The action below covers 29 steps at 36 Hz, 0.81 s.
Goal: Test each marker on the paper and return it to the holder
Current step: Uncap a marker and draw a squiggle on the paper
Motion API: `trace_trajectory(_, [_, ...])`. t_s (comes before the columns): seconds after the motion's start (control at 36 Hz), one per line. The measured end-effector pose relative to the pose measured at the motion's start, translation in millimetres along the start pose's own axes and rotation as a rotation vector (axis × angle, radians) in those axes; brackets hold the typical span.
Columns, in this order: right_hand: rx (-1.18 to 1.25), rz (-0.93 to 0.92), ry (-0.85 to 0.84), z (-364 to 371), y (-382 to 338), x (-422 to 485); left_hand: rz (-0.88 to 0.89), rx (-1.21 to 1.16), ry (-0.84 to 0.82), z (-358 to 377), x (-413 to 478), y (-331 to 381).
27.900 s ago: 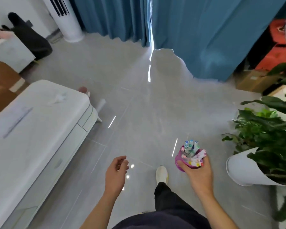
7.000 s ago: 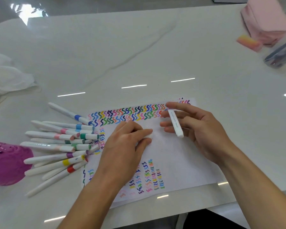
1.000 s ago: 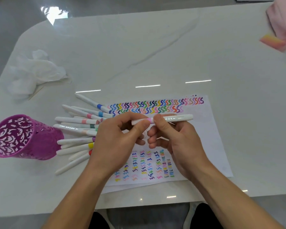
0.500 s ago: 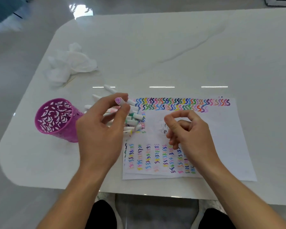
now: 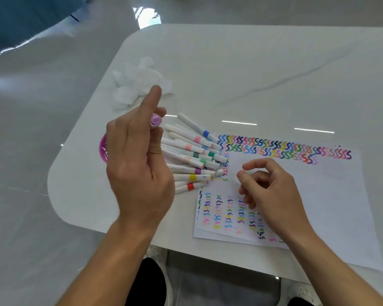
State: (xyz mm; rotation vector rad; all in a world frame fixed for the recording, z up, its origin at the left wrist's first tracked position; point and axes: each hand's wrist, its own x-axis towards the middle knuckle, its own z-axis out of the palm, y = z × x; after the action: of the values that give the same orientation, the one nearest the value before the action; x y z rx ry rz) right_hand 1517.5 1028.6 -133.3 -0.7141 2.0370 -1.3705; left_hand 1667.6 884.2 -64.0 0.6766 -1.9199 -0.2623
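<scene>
Left hand (image 5: 139, 168) pinches one marker (image 5: 156, 120) between thumb and fingers, forefinger lifted, cap end pointing up, right above the purple holder (image 5: 103, 149), whose rim just peeks out at the hand's left. Half a second ago the holder stood clear to the left of that hand; now it's mostly covered. Over the paper (image 5: 329, 206), the right hand (image 5: 272, 195) hangs loosely curled, holding nothing.

Holder (image 5: 102, 151) purple; paper (image 5: 332, 195) white, multicoloured squiggle rows; table (image 5: 230, 74) white, grey-veined.
</scene>
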Motion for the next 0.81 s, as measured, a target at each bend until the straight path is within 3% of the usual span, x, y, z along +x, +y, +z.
trace_trajectory(0.25, [-0.006,-0.01,-0.001,2.1,-0.5,0.4,-0.281,0.153,-0.171,3.4,-4.9,-17.8])
trace_trajectory(0.5, [-0.01,-0.017,0.0,2.3,-0.6,1.7,-0.441,0.267,-0.321,3.4,-7.3,-24.5])
trace_trajectory(0.67, [-0.021,-0.014,0.007,2.4,-0.3,3.1,-0.398,0.288,-0.287,5.3,-6.4,-18.9])
trace_trajectory(0.81, [-0.024,-0.016,0.014,0.6,0.0,3.9,-0.219,0.261,-0.283,8.3,-6.0,-11.5])
